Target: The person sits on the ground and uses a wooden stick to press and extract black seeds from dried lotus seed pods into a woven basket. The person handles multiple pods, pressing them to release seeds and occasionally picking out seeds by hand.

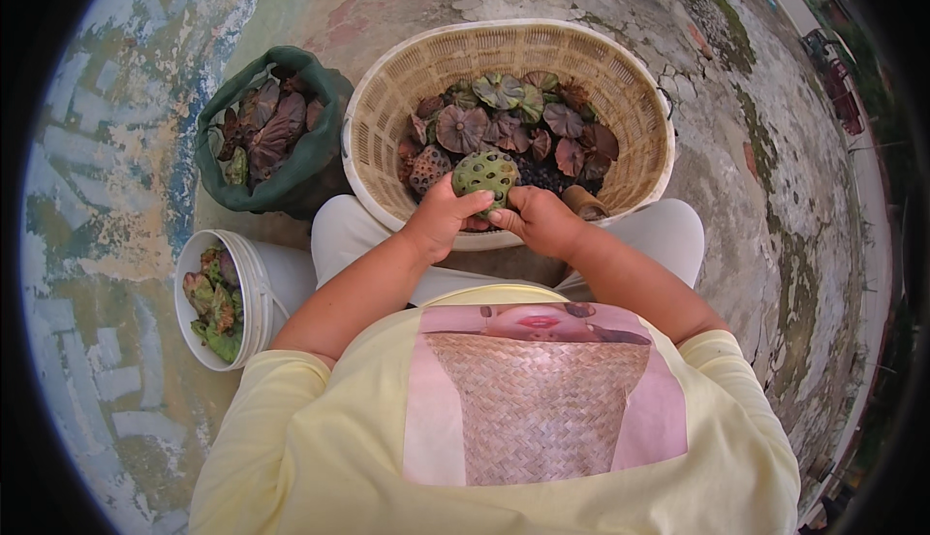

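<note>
A green lotus seed pod point(485, 174), its face dotted with dark holes, is held between both hands over the near rim of a large oval plastic basket point(501, 35). My left hand point(445, 216) grips its left side, thumb across the lower face. On its lower right, my right hand point(541, 216) pinches the edge with thumb and bent fingers. Brown and green lotus pods point(463, 128) lie heaped in the basket. Dark loose seeds point(541, 174) show beneath them. A brown seed pod point(430, 169) rests beside my left hand, and a tan cylindrical object point(585, 202) lies right of my right hand.
To the left stands a green mesh sack point(211, 161) filled with dried brown pods point(272, 128). Nearer, a white bucket point(283, 280) leans with green and brown pod pieces point(218, 302) inside. A painted, peeling wall point(109, 208) borders the left; cracked concrete point(734, 171) extends right.
</note>
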Motion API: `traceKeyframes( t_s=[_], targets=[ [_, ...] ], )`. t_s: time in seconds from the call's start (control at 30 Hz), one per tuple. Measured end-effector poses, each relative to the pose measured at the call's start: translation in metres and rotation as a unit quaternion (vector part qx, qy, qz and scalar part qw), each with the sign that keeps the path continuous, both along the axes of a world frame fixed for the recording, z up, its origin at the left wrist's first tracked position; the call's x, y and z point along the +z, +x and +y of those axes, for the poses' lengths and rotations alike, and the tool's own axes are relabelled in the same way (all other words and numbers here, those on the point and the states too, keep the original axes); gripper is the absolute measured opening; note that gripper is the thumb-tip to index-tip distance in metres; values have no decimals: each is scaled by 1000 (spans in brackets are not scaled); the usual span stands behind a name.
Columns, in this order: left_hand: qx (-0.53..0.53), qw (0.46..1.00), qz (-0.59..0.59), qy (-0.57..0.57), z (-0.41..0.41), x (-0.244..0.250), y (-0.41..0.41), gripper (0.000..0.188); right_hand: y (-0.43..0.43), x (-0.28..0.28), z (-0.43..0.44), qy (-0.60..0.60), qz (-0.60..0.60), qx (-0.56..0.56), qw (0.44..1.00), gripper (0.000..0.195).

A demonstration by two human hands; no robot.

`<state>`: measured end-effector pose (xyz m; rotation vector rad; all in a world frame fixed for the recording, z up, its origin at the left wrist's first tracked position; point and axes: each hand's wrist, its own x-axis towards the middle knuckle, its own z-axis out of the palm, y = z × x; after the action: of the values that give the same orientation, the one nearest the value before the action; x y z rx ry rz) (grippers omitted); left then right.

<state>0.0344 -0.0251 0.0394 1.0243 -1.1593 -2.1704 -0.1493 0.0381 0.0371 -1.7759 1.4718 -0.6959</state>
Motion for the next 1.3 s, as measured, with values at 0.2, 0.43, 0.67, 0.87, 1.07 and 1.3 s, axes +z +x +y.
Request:
traceKeyframes(
  t_s=[0.2, 0.43, 0.67, 0.87, 1.07, 1.3],
  targets=[
    [-12, 995, 65, 81, -5, -4, 6, 30, -7, -10, -9, -41, -128, 27, 991, 32],
    [82, 979, 86, 165, -8, -15, 6, 32, -24, 3, -16, 69, -218, -99, 968, 29],
    [107, 976, 87, 169, -9, -17, 9, 33, -16, 9, -6, -111, 0, -115, 987, 21],
    [105, 972, 86, 192, -6, -13, 4, 31, -6, 1, -2, -152, -40, -77, 984, 14],
    [109, 962, 97, 231, -4, -14, 2, 30, 1, 6, 0, -169, -61, -100, 979, 12],
    [110, 964, 72, 230, -3, -14, 1, 33, 1, 6, 2, -165, -33, -97, 981, 13]
  ],
)
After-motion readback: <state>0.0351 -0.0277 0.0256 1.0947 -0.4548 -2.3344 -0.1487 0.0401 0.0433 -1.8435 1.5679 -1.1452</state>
